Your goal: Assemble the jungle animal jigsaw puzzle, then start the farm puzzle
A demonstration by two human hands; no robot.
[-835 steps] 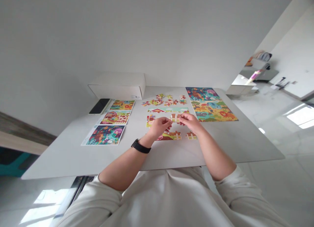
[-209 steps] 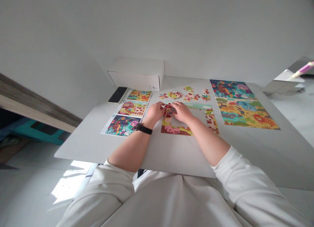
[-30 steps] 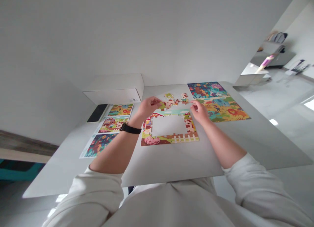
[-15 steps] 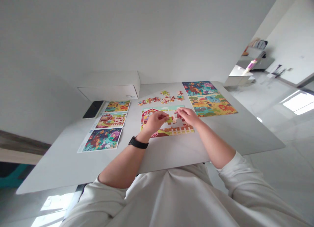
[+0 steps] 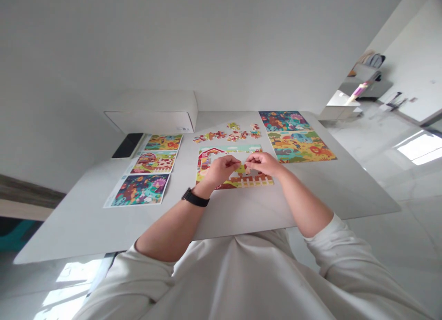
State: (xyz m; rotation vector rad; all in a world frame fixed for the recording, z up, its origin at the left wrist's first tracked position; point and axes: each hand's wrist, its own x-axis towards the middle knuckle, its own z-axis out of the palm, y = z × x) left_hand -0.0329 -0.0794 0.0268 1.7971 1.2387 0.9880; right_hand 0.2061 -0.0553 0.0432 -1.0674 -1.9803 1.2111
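A partly built farm puzzle point(image 5: 224, 181) lies on the white table point(image 5: 311, 195), its frame joined and its middle open. My left hand point(image 5: 221, 168) and my right hand point(image 5: 264, 163) meet above the open middle, each pinching a small puzzle piece point(image 5: 241, 169) and holding the pieces together. A black watch sits on my left wrist. Several loose pieces point(image 5: 228, 136) lie just beyond the puzzle.
Two finished puzzles point(image 5: 293, 138) lie to the right. Three picture cards point(image 5: 148, 165) lie to the left, with a black phone point(image 5: 127, 145) beyond them. A white box point(image 5: 152, 113) stands at the back against the wall.
A second ago both hands reached into the loose pieces at the back. They have since come back over the puzzle's open middle and brought their pieces together.
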